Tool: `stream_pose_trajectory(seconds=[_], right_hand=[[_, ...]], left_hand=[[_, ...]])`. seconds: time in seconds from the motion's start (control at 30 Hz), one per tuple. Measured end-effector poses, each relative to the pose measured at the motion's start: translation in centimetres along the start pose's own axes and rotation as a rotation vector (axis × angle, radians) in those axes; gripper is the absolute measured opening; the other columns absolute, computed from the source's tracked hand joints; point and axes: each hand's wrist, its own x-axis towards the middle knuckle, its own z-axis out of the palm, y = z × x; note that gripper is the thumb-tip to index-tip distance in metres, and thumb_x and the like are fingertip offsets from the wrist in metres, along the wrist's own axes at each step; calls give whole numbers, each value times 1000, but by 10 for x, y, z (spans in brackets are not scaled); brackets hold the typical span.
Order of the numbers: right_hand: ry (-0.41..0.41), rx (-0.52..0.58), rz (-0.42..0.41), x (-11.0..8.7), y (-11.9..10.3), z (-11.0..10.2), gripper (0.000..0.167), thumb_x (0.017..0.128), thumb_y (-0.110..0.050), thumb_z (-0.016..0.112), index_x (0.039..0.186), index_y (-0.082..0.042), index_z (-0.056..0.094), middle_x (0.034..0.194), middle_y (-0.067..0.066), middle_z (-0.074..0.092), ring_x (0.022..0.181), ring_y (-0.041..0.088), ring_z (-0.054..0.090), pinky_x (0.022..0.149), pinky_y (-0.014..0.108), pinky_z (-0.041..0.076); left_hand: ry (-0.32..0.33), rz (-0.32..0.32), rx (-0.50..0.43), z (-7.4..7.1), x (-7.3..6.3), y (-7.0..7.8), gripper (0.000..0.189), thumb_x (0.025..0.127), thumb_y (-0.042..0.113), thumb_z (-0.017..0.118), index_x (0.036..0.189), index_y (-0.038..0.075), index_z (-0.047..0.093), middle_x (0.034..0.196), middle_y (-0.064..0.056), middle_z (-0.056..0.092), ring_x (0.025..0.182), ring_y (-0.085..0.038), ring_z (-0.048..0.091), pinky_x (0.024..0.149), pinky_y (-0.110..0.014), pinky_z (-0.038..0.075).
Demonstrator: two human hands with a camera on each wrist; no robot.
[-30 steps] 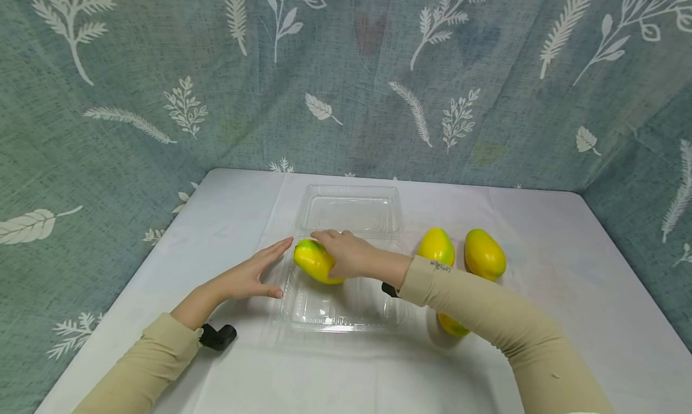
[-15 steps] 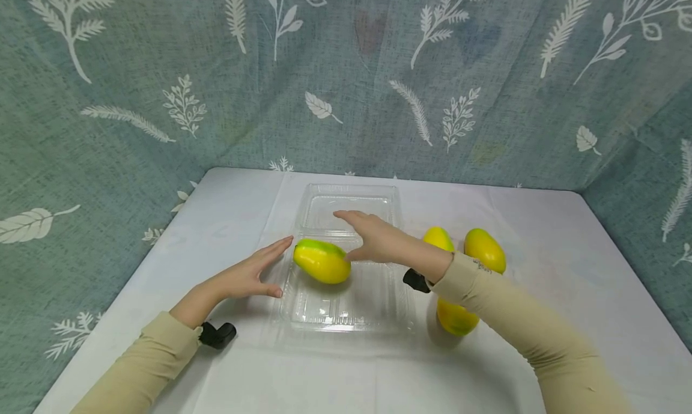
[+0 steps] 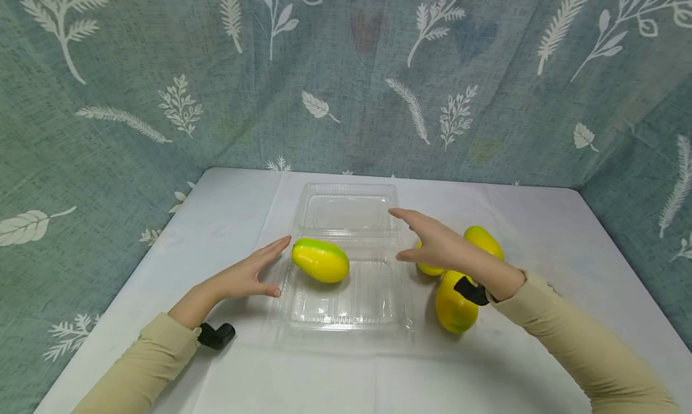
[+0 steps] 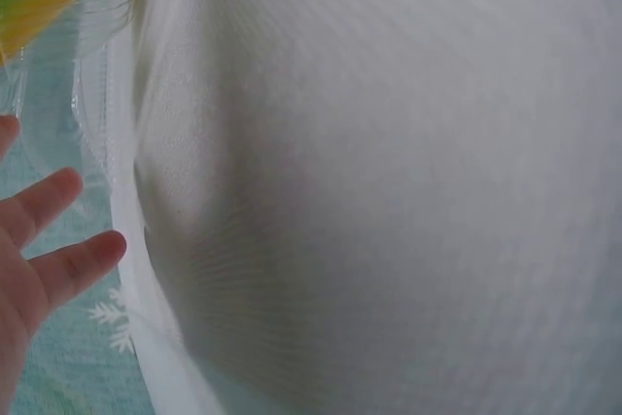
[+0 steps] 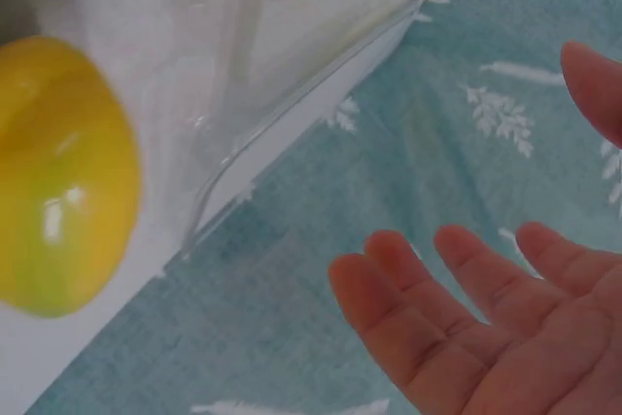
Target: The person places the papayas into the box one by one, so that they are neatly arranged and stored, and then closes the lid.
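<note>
A yellow-green, mango-shaped fruit [image 3: 321, 261] lies on its side in the back left part of the clear hinged plastic box [image 3: 346, 327], whose lid [image 3: 348, 213] is folded back. Beside the box's left edge, my left hand [image 3: 243, 279] is spread, thumb and fingers apart, holding nothing. My right hand [image 3: 440, 243] hovers past the box's right side with fingers extended and nothing in its grasp. Under and around it are three similar fruits: a front one [image 3: 456, 310], one mostly hidden by the hand [image 3: 429, 269], and a back one [image 3: 485, 241]. The right wrist view shows the palm [image 5: 544, 357] bare.
A white cloth [image 3: 303, 378] covers the table. Behind it hangs a blue-green curtain [image 3: 346, 125] with white leaf prints, which also borders both sides. Black wrist cameras sit on the left wrist [image 3: 216, 336] and the right wrist [image 3: 471, 291].
My right hand has let go of the fruit in the box and moved right, over the other fruits. That fruit has settled a little flatter. My left hand has stayed in place.
</note>
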Motion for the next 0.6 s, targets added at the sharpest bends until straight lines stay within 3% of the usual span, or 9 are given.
stream_pose_trajectory(seconds=[0.37, 0.5, 0.6], right_hand=[[55, 45, 154, -46, 33, 0, 77, 84, -27, 67, 144, -7, 23, 146, 17, 29, 120, 41, 43, 94, 53, 40], [93, 33, 180, -60, 44, 5, 79, 83, -33, 67, 142, -2, 25, 131, 20, 45, 104, 35, 51, 83, 45, 47], [113, 39, 210, -67, 55, 12, 84, 82, -42, 65, 142, 0, 25, 132, 21, 43, 111, 36, 47, 88, 50, 44]], left_hand=[[4, 3, 0, 0, 0, 0, 103, 70, 32, 77, 148, 12, 12, 152, -16, 12, 137, -40, 13, 102, -64, 20], [3, -1, -4, 0, 0, 0, 103, 70, 31, 77, 148, 12, 12, 152, -16, 12, 137, -40, 13, 102, -64, 20], [3, 0, -6, 0, 0, 0, 103, 70, 30, 77, 148, 13, 12, 152, -16, 12, 137, -40, 14, 102, -64, 20]])
